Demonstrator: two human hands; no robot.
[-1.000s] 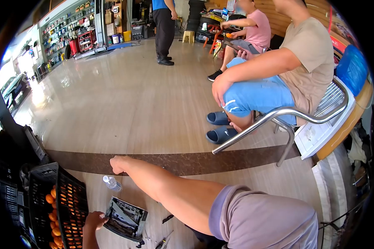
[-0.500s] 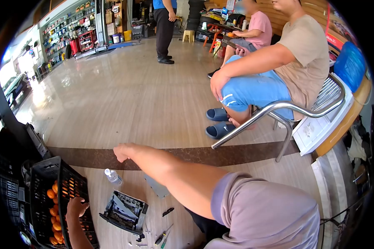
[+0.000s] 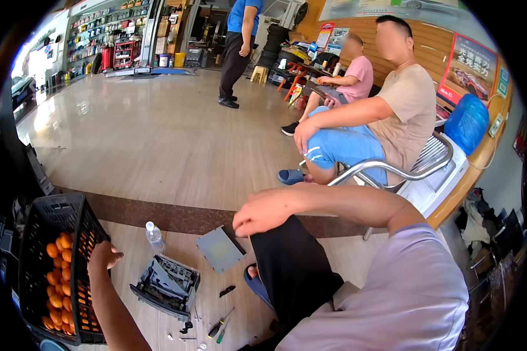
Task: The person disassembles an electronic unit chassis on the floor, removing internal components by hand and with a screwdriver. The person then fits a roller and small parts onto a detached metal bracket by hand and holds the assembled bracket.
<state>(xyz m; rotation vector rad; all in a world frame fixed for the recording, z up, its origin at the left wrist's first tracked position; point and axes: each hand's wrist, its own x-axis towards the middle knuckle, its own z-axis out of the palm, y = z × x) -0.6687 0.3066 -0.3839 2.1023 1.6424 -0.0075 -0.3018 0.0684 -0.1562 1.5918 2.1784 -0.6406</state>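
My left hand (image 3: 104, 257) is at the right side of a black crate (image 3: 86, 228) of oranges (image 3: 57, 275); its thumb stands apart and nothing shows in it. Whether it touches the crate is unclear. My right hand (image 3: 264, 214), slightly blurred, hangs loosely over my black-clad knee, its fingers apart and empty. Between them on the floor are an opened dark device (image 3: 168, 286) with internal parts exposed, a flat grey metal plate (image 3: 220, 249) and a clear bottle (image 3: 154, 237). Near the device lie a yellow-black screwdriver (image 3: 216, 329), a green-handled one (image 3: 221, 336) and a small black piece (image 3: 227, 291).
A person in a tan shirt (image 3: 407, 111) sits on a metal chair (image 3: 430, 164) at the right. Behind sits a person in pink (image 3: 360, 76). A third person in blue (image 3: 238, 50) stands farther back. A dark floor strip (image 3: 152, 213) crosses beyond the bottle.
My right hand has drawn back rightward over my knee, uncovering the grey plate. My left hand has left the device and moved to the crate's side. The view has shifted.
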